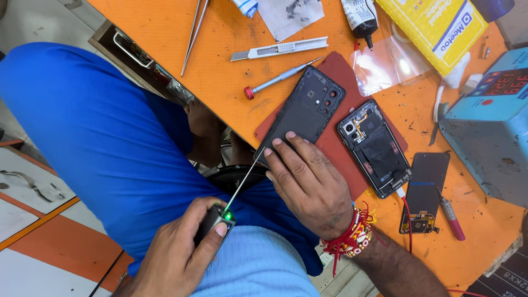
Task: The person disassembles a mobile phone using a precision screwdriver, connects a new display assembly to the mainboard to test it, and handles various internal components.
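On the orange counter (231,77), a screwdriver (283,77), a utility knife (279,48) and tweezers (193,33) are laid far of the red mat (335,143); an opened phone (375,147) is set right of the back cover (305,110). The right hand (311,184) is pressed flat, fingers spread, on the cover's near end. A small tool (215,220) with a green light and thin probe is gripped by the left hand (179,258).

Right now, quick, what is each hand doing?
Left hand: closed around a small dark tool with a green light and a thin metal tip.
Right hand: open, fingers pressing flat on the dark phone back cover.
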